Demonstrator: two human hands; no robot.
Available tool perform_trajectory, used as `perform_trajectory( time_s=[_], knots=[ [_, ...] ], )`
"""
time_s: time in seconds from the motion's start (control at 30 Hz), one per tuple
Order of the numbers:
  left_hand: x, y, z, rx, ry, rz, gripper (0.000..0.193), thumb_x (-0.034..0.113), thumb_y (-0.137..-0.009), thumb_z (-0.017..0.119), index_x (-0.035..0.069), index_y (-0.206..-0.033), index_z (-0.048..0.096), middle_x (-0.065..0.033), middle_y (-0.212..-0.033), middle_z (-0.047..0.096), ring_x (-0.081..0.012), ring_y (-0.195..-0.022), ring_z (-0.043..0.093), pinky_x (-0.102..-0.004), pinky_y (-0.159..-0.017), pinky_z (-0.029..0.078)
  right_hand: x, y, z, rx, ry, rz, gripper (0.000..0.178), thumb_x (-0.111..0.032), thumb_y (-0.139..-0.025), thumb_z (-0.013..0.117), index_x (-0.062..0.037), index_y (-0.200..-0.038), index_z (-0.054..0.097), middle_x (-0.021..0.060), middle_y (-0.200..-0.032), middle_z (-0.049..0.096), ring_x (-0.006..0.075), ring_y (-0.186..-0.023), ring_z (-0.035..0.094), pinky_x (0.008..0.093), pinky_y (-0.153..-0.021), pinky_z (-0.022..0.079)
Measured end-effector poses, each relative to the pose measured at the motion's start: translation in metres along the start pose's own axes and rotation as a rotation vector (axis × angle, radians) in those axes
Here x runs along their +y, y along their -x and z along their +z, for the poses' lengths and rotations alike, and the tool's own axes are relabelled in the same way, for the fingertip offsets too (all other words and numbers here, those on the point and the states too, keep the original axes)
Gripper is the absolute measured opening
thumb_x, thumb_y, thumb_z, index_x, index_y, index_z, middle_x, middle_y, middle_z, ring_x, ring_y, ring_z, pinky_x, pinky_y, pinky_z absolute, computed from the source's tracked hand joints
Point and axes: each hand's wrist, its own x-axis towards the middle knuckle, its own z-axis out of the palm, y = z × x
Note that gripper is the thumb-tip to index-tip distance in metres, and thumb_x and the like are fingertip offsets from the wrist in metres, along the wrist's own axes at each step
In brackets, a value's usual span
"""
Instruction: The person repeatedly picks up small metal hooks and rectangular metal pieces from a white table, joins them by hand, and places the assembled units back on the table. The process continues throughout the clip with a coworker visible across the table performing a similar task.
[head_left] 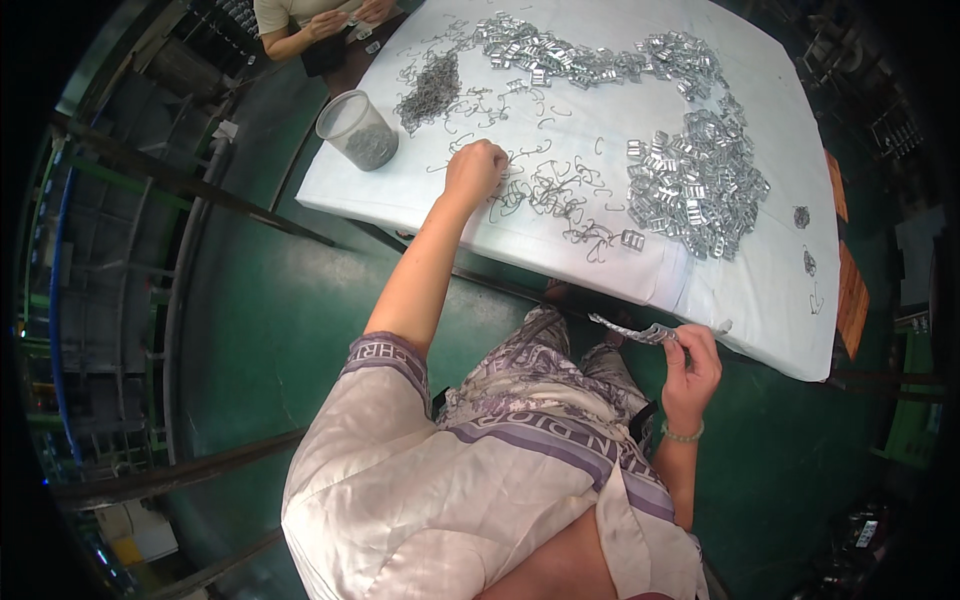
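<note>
My left hand (475, 172) is over the near left part of the white-covered table (375, 198), among loose bent wire hooks (560, 190). Its fingers are drawn together, and whatever they pinch is too small or hidden to make out. Past the table's near edge, my right hand (692, 372) grips one end of a bent strip of slotted metal plates (645, 332); the strip's other end points left over my legs. A single slotted metal plate (632, 240) lies at the right end of the scattered hooks.
Heaped slotted metal plates (695, 185) cover the right side and curve along the back. A translucent tub (357, 130) of small grey parts stands at the left edge, near a dense wire pile (430, 92). Another person's hands (345, 20) work beyond the far left corner.
</note>
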Motion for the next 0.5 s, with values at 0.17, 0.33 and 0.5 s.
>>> perform_trajectory(
  time_s=[0.17,0.33,0.5],
  knots=[
    [0.014,-0.025,0.022,-0.031,-0.165,0.03,0.013,0.014,-0.077,0.059,0.007,-0.076,0.071,-0.0123,-0.087,0.065,-0.031,-0.08,0.064,-0.0403,-0.072,0.052,-0.004,-0.002,-0.004,0.025,0.044,0.032,0.006,0.001,-0.08,0.064,0.0043,-0.083,0.059,0.011,-0.078,0.058,0.0211,-0.068,0.055,0.029,-0.063,0.044],
    [0.023,-0.044,0.036,-0.041,-0.246,0.122,0.013,0.013,-0.078,0.059,0.006,-0.08,0.07,-0.0122,-0.088,0.066,-0.0309,-0.082,0.064,-0.0394,-0.073,0.052,-0.004,-0.002,-0.006,0.04,0.061,0.043,0.006,0.001,-0.08,0.064,0.0044,-0.083,0.059,0.0112,-0.078,0.058,0.0214,-0.069,0.056,0.0293,-0.063,0.044],
    [0.017,-0.054,0.024,-0.089,-0.284,-0.056,0.013,0.009,-0.076,0.058,0.001,-0.081,0.067,-0.0167,-0.088,0.067,-0.0313,-0.083,0.065,-0.0399,-0.071,0.053,-0.002,0.0,-0.007,0.06,0.071,0.0,0.007,0.0,-0.083,0.062,0.005,-0.083,0.058,0.0079,-0.081,0.056,0.0148,-0.07,0.05,0.0246,-0.062,0.04]
  ],
)
